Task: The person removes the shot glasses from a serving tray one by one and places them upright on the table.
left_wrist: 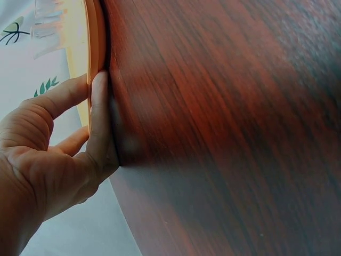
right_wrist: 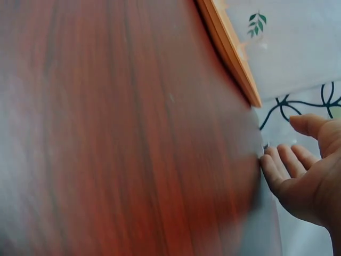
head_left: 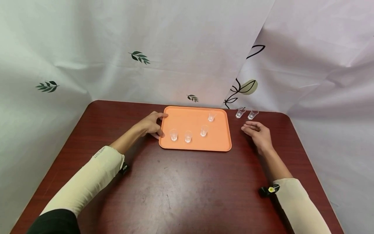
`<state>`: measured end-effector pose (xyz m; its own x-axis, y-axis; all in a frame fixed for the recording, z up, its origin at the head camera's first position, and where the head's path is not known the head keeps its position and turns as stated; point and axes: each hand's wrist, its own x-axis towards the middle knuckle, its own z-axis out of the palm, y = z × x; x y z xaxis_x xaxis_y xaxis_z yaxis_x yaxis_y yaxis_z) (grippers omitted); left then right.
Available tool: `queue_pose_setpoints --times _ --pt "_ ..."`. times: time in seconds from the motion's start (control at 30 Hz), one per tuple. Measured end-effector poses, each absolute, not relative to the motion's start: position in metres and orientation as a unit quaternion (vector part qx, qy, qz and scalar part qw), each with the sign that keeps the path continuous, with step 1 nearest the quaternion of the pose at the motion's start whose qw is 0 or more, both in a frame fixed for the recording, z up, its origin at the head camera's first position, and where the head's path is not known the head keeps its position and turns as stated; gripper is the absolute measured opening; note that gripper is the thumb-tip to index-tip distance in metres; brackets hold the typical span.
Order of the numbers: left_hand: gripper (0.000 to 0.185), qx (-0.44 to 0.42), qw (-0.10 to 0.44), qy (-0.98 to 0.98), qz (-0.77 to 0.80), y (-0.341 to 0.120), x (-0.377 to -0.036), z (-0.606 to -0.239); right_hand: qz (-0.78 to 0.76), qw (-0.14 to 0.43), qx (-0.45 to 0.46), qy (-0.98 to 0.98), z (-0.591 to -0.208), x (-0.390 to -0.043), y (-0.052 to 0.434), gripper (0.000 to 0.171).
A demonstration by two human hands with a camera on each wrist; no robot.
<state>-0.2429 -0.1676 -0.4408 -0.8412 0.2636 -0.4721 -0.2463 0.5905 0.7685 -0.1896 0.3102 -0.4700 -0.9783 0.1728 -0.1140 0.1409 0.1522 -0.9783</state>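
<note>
An orange tray (head_left: 193, 120) lies on the table, with several small clear shot glasses (head_left: 204, 130) standing on it. My left hand (head_left: 151, 124) grips the tray's left end, and in the left wrist view the fingers (left_wrist: 98, 101) of that hand bear against its rim. Right of the tray, two more shot glasses (head_left: 240, 112) (head_left: 252, 114) stand near the table's back edge. Just in front of them hovers my right hand (head_left: 258, 134), its fingers loosely extended and holding nothing. In the right wrist view the right hand (right_wrist: 306, 162) mostly hides those two glasses.
The dark red wooden table (head_left: 187, 182) reaches back to a pale curtain (head_left: 175, 48) with leaf prints. Dark wrist devices (head_left: 265, 191) sit at the cuffs of both light sleeves.
</note>
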Motion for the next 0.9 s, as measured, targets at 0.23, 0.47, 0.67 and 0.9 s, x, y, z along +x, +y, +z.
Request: queue_pose_setpoints --times 0.23,0.47,0.67,0.9 --pt "0.109 0.004 0.282 0.844 0.456 -0.168 -0.242 -0.440 0.649 0.016 -0.079 -0.756 -0.466 -0.188 0.291 0.042" --pt "0.110 0.005 0.281 0.838 0.467 -0.167 -0.243 -0.441 0.669 0.026 -0.060 -0.740 -0.461 -0.193 0.271 0.040" --pt "0.109 0.009 0.281 0.836 0.471 -0.167 -0.243 -0.441 0.684 0.019 -0.041 -0.728 -0.459 -0.200 0.253 0.047" --pt "0.110 0.006 0.282 0.837 0.468 -0.167 -0.243 -0.440 0.668 0.005 -0.044 -0.743 -0.463 -0.209 0.235 0.051"
